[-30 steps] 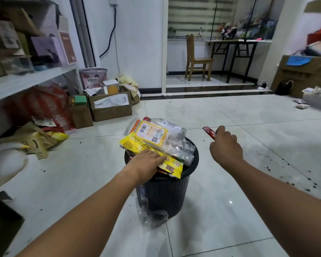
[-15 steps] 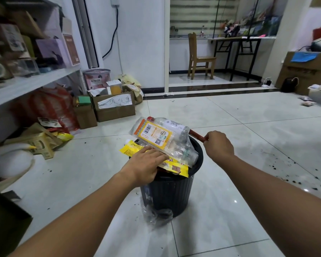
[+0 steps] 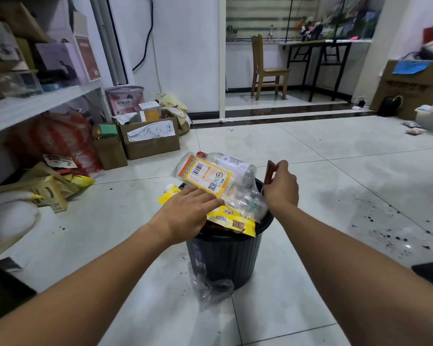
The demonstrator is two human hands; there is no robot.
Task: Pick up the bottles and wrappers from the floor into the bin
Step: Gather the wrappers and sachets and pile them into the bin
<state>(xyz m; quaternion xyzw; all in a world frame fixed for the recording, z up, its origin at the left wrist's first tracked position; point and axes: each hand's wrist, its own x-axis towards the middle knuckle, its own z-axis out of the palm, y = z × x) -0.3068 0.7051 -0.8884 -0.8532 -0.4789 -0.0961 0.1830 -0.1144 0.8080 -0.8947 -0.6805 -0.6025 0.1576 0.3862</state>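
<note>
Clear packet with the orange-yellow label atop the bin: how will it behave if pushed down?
Probably floppy and light: the clear packet is thin, crinkled film. Likely slippery: it sits heaped on a bottle above the rim of the bin, so it may slide off or spring back. The left hand lying flat at its near edge could steady it.

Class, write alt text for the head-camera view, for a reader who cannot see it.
A left hand presses a yellow wrapper and clear bottles heaped above the rim of a black bin, while the right hand pinches a dark red wrapper upright at that rim. White floor tiles surround the bin.
</note>
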